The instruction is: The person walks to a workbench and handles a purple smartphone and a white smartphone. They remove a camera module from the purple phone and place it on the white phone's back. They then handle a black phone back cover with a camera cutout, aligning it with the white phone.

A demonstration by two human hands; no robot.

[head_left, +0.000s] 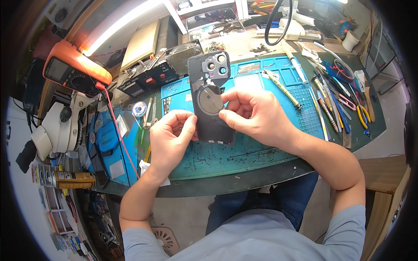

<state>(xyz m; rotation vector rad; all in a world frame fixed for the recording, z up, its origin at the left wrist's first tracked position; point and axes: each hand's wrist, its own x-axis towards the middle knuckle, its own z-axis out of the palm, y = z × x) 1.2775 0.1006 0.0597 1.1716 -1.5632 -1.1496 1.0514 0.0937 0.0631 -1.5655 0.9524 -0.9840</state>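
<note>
Upright above the mat I hold a black phone back panel [213, 126] with several camera lens rings [217, 65] at its top. A round dark grey disc [210, 101], which looks like a wireless charging coil, lies on its middle. My left hand [172, 135] is closed on the panel's lower left edge, thumb in front and fingers curled. My right hand [257, 114] is pinched at the disc's right edge, thumb and forefinger close together. What exactly lies between those right fingertips is partly hidden.
A blue-green work mat [261, 163] covers the bench. An orange multimeter [74, 69] with a red lead stands at left, near a black box with red switches [150, 80]. Tweezers, brushes and pliers [362, 115] lie at right. A spray can [74, 179] sits at lower left.
</note>
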